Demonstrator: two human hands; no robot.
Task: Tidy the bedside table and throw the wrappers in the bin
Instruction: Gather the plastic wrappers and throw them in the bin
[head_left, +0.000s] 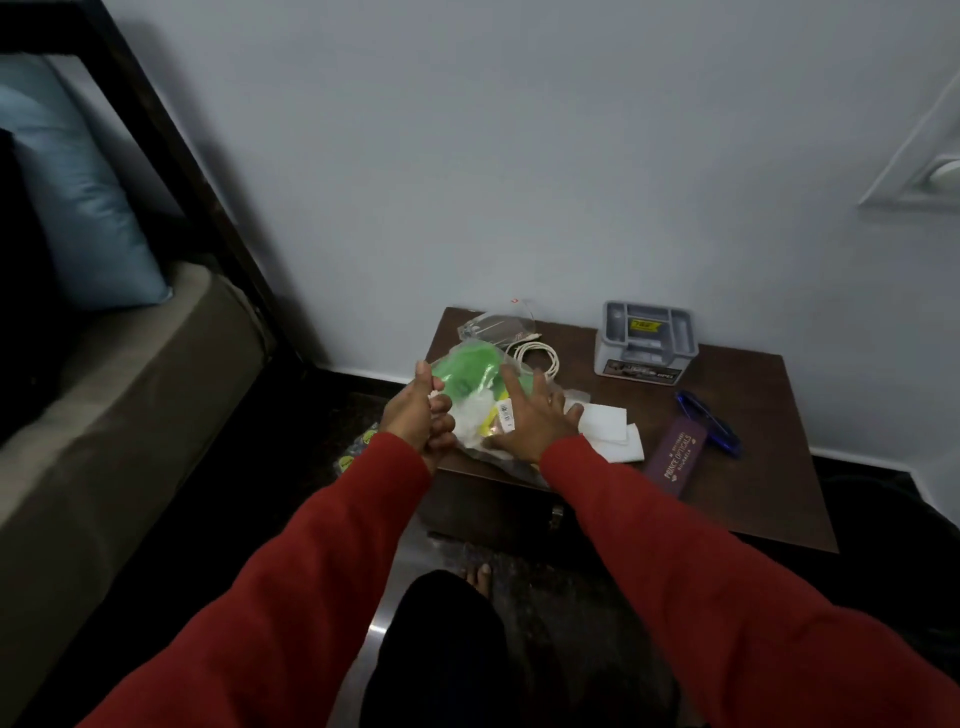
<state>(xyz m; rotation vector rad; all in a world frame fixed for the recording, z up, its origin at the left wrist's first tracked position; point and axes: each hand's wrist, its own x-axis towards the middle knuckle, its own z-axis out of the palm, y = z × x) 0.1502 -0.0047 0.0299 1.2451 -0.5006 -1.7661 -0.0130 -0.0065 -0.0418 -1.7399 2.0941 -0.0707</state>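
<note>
A clear plastic bag with green and white contents (465, 376) lies at the front left corner of the dark wooden bedside table (727, 499). My left hand (418, 418) grips its left edge with curled fingers. My right hand (530, 421) lies flat on the bag with fingers spread. White paper pieces (605, 426) sit just right of that hand. A clear crumpled wrapper (493, 325) and a coiled white cable (537, 356) lie behind the bag.
A grey plastic organiser box (644, 338) stands at the back of the table. A purple optician's case (678, 457) and blue glasses (709, 421) lie to the right. A bed with a blue pillow (83, 208) is on the left. Patterned wrappers (356, 447) lie on the dark floor.
</note>
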